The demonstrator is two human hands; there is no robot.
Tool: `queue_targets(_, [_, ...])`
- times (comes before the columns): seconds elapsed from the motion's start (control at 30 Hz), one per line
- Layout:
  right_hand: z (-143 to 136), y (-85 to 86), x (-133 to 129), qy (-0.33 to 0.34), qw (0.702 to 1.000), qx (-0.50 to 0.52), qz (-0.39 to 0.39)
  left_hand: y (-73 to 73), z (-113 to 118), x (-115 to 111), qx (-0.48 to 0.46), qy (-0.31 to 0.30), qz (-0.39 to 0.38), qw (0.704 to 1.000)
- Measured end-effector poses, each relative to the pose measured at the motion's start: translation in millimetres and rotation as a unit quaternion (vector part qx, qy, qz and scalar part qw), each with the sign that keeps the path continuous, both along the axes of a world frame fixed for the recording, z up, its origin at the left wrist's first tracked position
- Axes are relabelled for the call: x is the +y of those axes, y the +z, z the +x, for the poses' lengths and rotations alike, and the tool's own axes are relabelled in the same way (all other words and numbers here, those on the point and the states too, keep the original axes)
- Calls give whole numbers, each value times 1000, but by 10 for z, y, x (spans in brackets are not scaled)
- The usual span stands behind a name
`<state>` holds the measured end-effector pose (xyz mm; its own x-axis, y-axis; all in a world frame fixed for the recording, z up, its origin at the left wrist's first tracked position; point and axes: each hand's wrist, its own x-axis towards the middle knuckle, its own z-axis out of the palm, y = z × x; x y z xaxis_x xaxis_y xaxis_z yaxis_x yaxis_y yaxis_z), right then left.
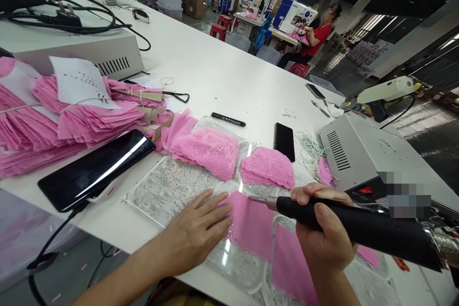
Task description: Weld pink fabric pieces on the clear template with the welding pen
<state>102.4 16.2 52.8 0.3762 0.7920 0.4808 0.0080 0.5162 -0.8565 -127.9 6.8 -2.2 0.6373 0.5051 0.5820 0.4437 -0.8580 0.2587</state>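
My right hand (324,229) is wrapped round a black-handled tool with a narrow metal tip (344,222), a thick cable end at its rear. The tip is at the upper edge of a smooth pink fabric piece (253,227) on a clear plastic template (175,191). My left hand (199,232) lies flat with fingers stretched over the left edge of that fabric. A second smooth pink piece (290,263) is partly behind my right wrist. Beyond them sit a larger pink lace stack (210,150) and a smaller pink lace stack (267,167).
Bundled pink fabric (96,119) is piled at left under a paper slip (81,81), beside a large phone (96,169). A black marker (228,119) and a smaller phone (284,141) lie beyond the template. Grey boxes stand left (118,55) and right (344,153). Someone sews in the background.
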Motion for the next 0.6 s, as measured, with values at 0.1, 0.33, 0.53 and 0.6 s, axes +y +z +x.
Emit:
queue_targets(0.1, [-9,16,11,-5,1000,18,3,5,-59,-63,-7,7,15,1000])
queue_targets(0.33, [-186,7,0,46,998,26,-22,2,-258,-217,-4,38,-1,999])
queue_targets(0.53, [-280,-9,-14,62,997,27,-25,-9,-271,-236,8,51,1,999])
queue_targets(0.6, [-294,-8,-15,66,997,27,-27,-9,-268,-232,10,47,-2,999])
